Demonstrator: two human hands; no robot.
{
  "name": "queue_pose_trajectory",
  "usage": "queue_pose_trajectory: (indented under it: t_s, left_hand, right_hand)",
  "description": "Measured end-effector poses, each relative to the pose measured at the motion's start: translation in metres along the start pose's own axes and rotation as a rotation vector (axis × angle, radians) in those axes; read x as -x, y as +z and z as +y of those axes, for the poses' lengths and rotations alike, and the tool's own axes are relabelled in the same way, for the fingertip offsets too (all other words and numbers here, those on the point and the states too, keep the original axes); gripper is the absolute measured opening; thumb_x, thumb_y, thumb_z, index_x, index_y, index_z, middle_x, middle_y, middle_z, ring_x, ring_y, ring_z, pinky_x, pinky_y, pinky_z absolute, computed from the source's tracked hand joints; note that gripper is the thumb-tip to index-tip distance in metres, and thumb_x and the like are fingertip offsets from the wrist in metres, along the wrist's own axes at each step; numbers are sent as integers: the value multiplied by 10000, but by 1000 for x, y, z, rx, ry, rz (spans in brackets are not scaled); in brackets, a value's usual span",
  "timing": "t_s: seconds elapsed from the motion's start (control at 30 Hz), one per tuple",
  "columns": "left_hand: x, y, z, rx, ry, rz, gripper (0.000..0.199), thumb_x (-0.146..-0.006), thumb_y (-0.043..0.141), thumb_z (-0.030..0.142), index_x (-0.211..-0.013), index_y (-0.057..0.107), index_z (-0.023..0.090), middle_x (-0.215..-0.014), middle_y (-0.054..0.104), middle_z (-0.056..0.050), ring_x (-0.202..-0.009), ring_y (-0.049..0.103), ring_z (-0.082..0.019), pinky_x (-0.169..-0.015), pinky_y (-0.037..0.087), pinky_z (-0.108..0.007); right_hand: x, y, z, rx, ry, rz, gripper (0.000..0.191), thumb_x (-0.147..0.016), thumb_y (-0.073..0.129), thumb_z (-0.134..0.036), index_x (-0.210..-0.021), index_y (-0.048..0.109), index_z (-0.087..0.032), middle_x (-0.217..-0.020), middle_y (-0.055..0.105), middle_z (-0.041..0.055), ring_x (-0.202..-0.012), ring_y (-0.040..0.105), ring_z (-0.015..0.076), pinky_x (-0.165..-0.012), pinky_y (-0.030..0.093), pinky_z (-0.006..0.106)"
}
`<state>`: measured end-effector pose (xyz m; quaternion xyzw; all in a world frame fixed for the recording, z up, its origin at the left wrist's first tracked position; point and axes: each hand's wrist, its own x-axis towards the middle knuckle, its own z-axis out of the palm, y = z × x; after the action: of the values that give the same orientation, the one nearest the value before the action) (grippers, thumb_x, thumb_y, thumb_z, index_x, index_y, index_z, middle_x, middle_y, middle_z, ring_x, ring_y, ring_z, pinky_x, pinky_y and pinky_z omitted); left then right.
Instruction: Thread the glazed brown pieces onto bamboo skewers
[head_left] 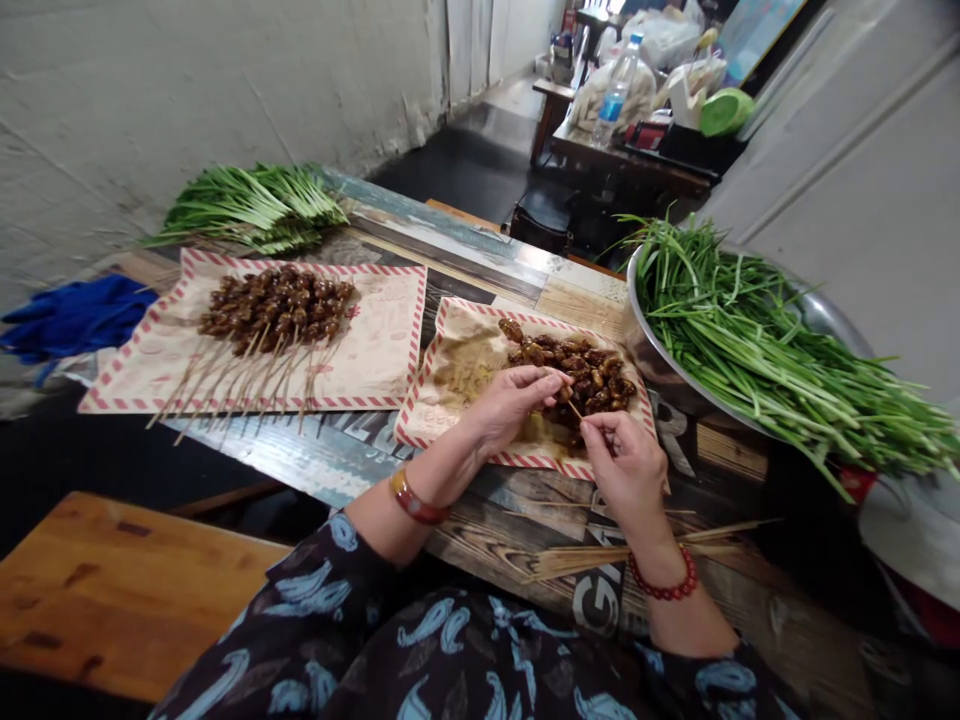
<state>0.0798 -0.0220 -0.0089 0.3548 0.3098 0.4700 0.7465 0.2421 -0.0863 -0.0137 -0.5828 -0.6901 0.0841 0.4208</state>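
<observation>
My left hand [510, 408] pinches a small glossy brown pupa-like piece between thumb and fingertips, and is closed on it. Closed too, my right hand [628, 468] grips a thin bamboo skewer [575, 410] whose upper end meets that piece. Whether the tip has gone through is hidden by the fingers. Both hands are above a red-and-white striped paper sheet [457, 400], and just beyond them lies a heap of brown pupae [604, 385]. On a second paper sheet [382, 340] to the left, loaded skewers [277, 305] lie bunched, bare ends toward me.
Loose bamboo skewers [577, 562] lie near the table's front edge. A metal bowl [637, 310] at right overflows with green chives [757, 330]. Another chive bundle [247, 205] and a blue glove [82, 315] sit at left. A wooden stool [142, 590] stands lower left.
</observation>
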Motion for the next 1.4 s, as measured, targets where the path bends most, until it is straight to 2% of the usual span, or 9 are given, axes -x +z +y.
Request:
queue_pose_trajectory:
  t_s: [0.17, 0.33, 0.4, 0.53, 0.67, 0.9, 1.17, 1.27, 1.4]
  left_hand:
    - [2, 2, -2, -30, -32, -76, 346, -681, 809, 380, -943, 757, 160, -870, 697, -52, -765, 569, -105, -721, 408, -237]
    - [-2, -9, 13, 97, 61, 54, 404, -698, 796, 417, -1029, 731, 194, -985, 683, -49, -831, 584, -111, -759, 442, -239]
    - [-4, -14, 17, 136, 91, 47, 386, -714, 786, 414, -1032, 727, 205, -988, 683, -43, -860, 591, -115, -779, 453, -241]
    - [-6, -18, 17, 183, 107, 16, 323, -704, 801, 380, -960, 733, 196, -952, 688, -33, -911, 603, -127, -787, 464, -241]
    - [-7, -16, 14, 228, 114, 97, 255, -643, 846, 324, -805, 717, 175, -868, 673, 3, -821, 601, -102, -777, 473, -246]
    - [-9, -11, 9, 238, 105, 165, 241, -650, 842, 292, -801, 709, 159, -819, 659, 9, -773, 589, -83, -738, 458, -223]
    - [-6, -3, -1, 185, 74, 126, 284, -610, 864, 336, -765, 719, 147, -795, 652, 3, -713, 544, -61, -710, 427, -201]
    - [-4, -3, 2, 144, 53, 93, 305, -645, 845, 341, -864, 738, 158, -835, 660, -13, -758, 558, -79, -716, 423, -209]
    - [-3, -9, 15, 150, 71, 84, 403, -697, 804, 381, -1046, 716, 199, -923, 672, -31, -823, 573, -108, -723, 429, -224]
  right_hand:
    - [-1, -2, -1, 28, -18, 25, 150, -906, 563, -264, -792, 640, -205, -705, 646, -2, -600, 566, 128, -591, 465, 258]
    - [-1, -3, -1, 37, -41, 27, 146, -904, 566, -265, -791, 639, -207, -699, 642, -4, -593, 557, 127, -587, 458, 260]
    - [-1, -3, -2, 34, -53, 26, 143, -905, 565, -259, -793, 638, -208, -699, 641, -4, -595, 557, 127, -586, 457, 261]
    - [-1, -3, -2, 21, -75, 22, 136, -907, 567, -244, -796, 636, -206, -702, 638, -6, -601, 558, 126, -588, 455, 259]
    - [-1, -3, -1, 35, -75, 19, 143, -908, 562, -243, -790, 634, -209, -698, 634, -5, -611, 558, 131, -601, 456, 266]
    - [0, -2, 1, 82, -101, 45, 131, -910, 569, -226, -797, 630, -202, -703, 634, -2, -616, 562, 129, -596, 456, 259]
    - [-2, -4, -2, 94, -98, 52, 149, -912, 565, -238, -785, 637, -206, -700, 642, 2, -621, 569, 132, -591, 461, 261]
    - [-2, -4, -3, 89, -95, 49, 149, -911, 562, -230, -785, 637, -202, -695, 643, 1, -601, 563, 128, -593, 463, 261]
    - [-2, -4, -3, 75, -84, 44, 144, -904, 566, -236, -782, 638, -206, -685, 641, 0, -587, 558, 129, -581, 463, 263]
